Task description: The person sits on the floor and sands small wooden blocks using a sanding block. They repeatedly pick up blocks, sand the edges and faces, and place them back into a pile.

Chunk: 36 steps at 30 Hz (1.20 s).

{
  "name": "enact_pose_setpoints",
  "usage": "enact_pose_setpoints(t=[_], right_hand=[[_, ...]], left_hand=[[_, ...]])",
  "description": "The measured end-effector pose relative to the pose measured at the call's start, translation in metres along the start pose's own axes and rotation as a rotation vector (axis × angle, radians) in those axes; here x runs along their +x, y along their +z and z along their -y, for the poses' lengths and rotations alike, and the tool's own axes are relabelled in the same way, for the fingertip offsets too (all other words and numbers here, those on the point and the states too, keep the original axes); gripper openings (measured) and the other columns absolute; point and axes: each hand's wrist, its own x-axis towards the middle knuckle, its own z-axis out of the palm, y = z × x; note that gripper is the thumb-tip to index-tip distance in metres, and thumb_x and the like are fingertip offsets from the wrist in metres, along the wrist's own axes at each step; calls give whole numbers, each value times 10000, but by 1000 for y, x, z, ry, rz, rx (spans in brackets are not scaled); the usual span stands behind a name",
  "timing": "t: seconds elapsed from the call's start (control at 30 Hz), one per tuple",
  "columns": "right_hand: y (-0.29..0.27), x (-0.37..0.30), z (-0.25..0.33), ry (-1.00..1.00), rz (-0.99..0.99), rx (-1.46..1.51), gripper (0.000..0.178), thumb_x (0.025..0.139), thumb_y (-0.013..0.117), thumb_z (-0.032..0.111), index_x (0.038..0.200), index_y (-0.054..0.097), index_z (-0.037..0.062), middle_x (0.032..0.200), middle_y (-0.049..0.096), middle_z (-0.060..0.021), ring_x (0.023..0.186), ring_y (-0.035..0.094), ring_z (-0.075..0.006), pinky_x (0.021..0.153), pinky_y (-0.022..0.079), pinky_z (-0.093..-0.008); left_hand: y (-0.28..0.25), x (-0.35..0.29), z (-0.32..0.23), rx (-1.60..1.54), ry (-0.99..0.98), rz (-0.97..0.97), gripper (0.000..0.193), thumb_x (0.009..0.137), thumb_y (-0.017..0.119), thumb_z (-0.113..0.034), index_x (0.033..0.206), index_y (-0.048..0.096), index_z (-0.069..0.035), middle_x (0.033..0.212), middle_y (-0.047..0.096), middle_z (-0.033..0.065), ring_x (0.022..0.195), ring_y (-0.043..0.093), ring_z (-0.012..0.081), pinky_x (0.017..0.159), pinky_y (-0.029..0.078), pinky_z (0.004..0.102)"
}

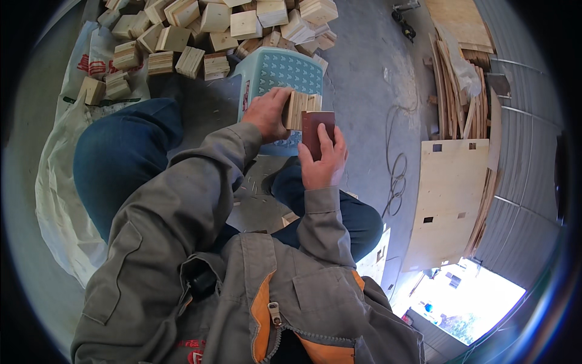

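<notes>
My left hand (pixel 268 115) grips a small plywood block (pixel 297 109) from its left side, with the layered edges showing. The block is over a light blue plastic stool (pixel 282 65) with a raised pattern on its top. My right hand (pixel 324 159) is closed round a flat, reddish-brown sanding block (pixel 317 130). Its upper part overlaps the right end of the plywood block in view; whether the two touch I cannot tell.
A heap of plywood blocks (pixel 215 18) lies beyond the stool, partly on a white woven sack (pixel 73 176). Along the right wall lean plywood sheets (pixel 451 200) and boards. A cable (pixel 397 176) snakes over the concrete floor; a dark tool (pixel 404 21) lies farther off.
</notes>
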Motion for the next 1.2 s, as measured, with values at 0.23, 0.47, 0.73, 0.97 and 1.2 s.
enact_pose_setpoints(t=[0.23,0.47,0.73,0.97,1.2], right_hand=[[1,15,-2,16,-5,17,670,786,898,218,1422,697,158,1496,548,-217,1328,557,-435,1121,473,-539],[26,67,-7,73,-22,-3,637,787,869,248,1401,713,180,1491,564,-221,1326,564,-448,1128,484,-539],[36,129,-8,150,51,-27,623,804,864,298,1398,723,167,1486,584,-215,1365,547,-442,1152,477,-521],[38,97,-19,111,-9,42,666,815,877,286,1440,696,148,1519,542,-232,1392,512,-445,1160,467,-522],[9,34,-11,12,29,22,709,790,910,241,1455,679,149,1537,513,-232,1358,528,-454,1141,468,-541]], left_hand=[[0,2,-1,-17,-12,-32,830,673,880,-184,1419,520,-130,1351,619,166,1254,614,425,1045,492,514],[2,3,-1,-34,-54,-9,833,682,877,-171,1428,511,-127,1358,612,167,1274,605,422,1068,489,514],[1,6,-4,-46,-61,8,872,670,889,-175,1447,496,-138,1381,601,156,1298,594,409,1070,487,507],[-1,4,-3,-45,-61,54,917,634,913,-176,1451,498,-148,1389,597,146,1309,587,395,1073,480,501],[-1,3,-3,-25,-27,21,876,650,897,-175,1434,507,-139,1375,603,153,1295,592,400,1058,482,502]])
